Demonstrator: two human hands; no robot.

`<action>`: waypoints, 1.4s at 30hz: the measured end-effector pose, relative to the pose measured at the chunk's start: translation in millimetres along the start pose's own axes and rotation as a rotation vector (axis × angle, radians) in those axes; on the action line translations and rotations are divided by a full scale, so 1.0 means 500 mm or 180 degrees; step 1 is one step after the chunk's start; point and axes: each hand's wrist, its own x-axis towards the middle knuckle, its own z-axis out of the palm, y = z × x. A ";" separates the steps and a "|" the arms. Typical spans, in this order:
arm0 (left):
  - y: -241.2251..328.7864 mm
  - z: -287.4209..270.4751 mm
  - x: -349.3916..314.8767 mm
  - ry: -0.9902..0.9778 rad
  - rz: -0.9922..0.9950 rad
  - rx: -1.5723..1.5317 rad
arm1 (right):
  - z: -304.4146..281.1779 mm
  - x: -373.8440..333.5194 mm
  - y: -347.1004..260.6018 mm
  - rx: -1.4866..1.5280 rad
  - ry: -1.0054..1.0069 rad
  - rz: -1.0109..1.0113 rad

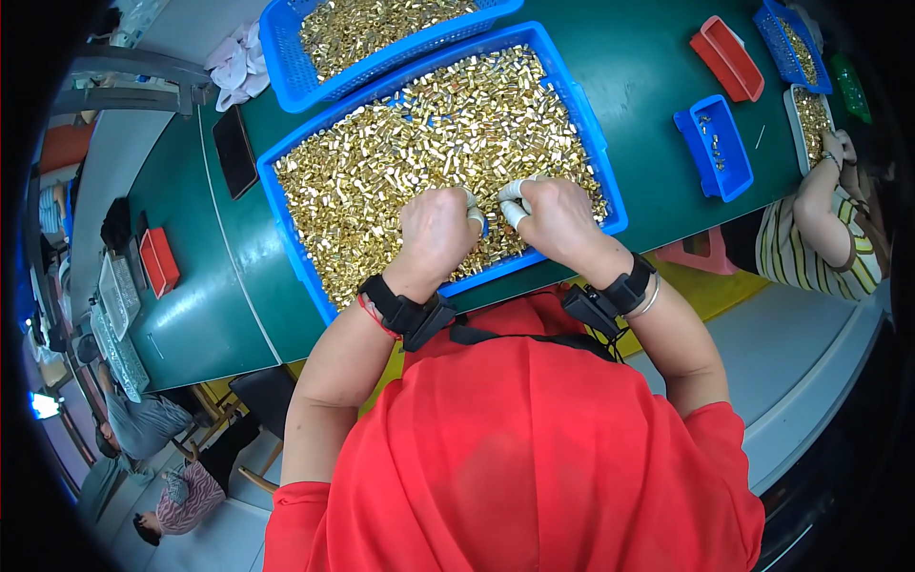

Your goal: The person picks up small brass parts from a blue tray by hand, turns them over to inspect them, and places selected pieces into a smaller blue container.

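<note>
A wide blue plastic tray (274, 205) in front of me is spread with many small shiny gold-coloured metal pieces (381, 157). Over its near side, my left hand (438, 231) is closed, knuckles up and fingers curled toward the middle. Close by on the right, my right hand (556, 217) is closed too, its thumb and fingertips drawn together. Pale covers wrap several fingers on both hands. The fingertips face each other across a small gap, just above the pieces. Whatever lies between them is hidden or too small to name.
A blue basket (278, 67) of similar pieces stands beyond the tray. On the green table (639, 95) are a dark flat device (234, 153), red bins (730, 59) and a small blue bin (713, 148) holding a few pieces. Another person (829, 219) works at the far right.
</note>
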 end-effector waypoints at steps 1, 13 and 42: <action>-0.007 -0.001 -0.004 0.0039 -0.0048 -0.0215 | 0.001 0.002 0.002 0.0010 0.0025 -0.0004; -0.126 -0.053 -0.028 -0.1302 -0.0758 -0.5977 | 0.025 0.027 -0.024 -0.0362 -0.0214 -0.0356; -0.009 0.033 -0.011 0.0305 0.0605 -0.0245 | 0.018 0.011 -0.030 -0.1218 -0.0173 -0.0253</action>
